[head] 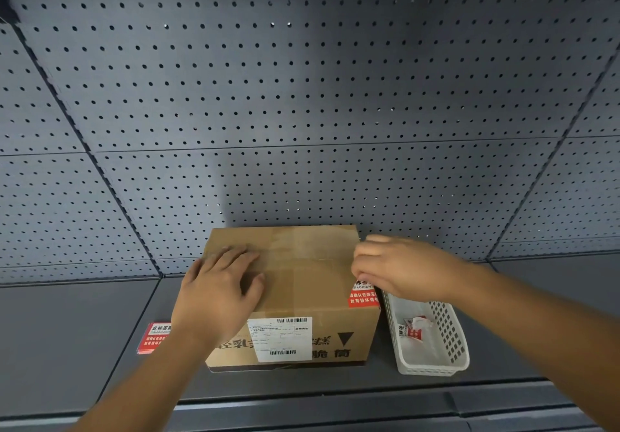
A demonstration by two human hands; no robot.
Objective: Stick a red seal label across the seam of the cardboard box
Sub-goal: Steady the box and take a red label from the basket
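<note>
On the grey shelf, the taped brown cardboard box (pixel 302 284) sits steadied by the flat, spread left hand (pixel 214 294). The right hand (pixel 399 270) pinches the thin red seal label (pixel 363 294) onto the box's right top edge; flimsy, it probably creases easily, best held by its edges.

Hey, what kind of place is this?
Probably a packing or shipping station: a taped cardboard box with a shipping label, a stack of red seal labels, and grey pegboard behind the shelf.
</note>
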